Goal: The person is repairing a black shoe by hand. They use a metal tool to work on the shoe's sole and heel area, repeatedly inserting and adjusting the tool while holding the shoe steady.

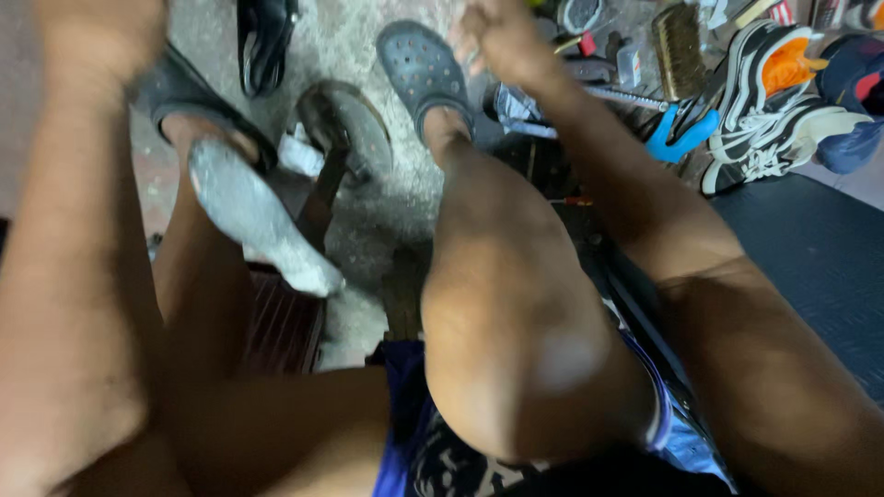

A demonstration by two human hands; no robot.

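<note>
Left hand (97, 32): upper left corner of the frame, at the end of a forearm that runs up the whole left edge. It is blurred and partly cut off by the top border, so I cannot tell how far the fingers are open or whether they hold anything.
Right hand (502, 37): top centre, reaching out over the clutter on the floor. The fingers look curled in, perhaps around something small, but the blur hides what; I cannot tell for certain.
Shoe sole (258, 221): a pale grey, dusty sole, left of centre, tilted from upper left down to lower right, seemingly set on a stand between the knees. It lies below the left hand and apart from it.
Iron last (345, 124): a dark rounded metal foot on a post, centre of the frame, just right of the sole's upper end.
Clog (424, 69): a dark perforated clog on the person's foot, just left of the right hand.
Sandal (184, 97): a dark slipper on the other foot, upper left, just above the sole.
Brush (680, 51): a wooden bristle brush, upper right, among small tools.
Blue tool (681, 138): a bright blue forked piece, right of the right forearm.
Sneakers (783, 101): black and white, one with an orange lining, far upper right.
Mat (810, 258): dark, right side, below the sneakers.
</note>
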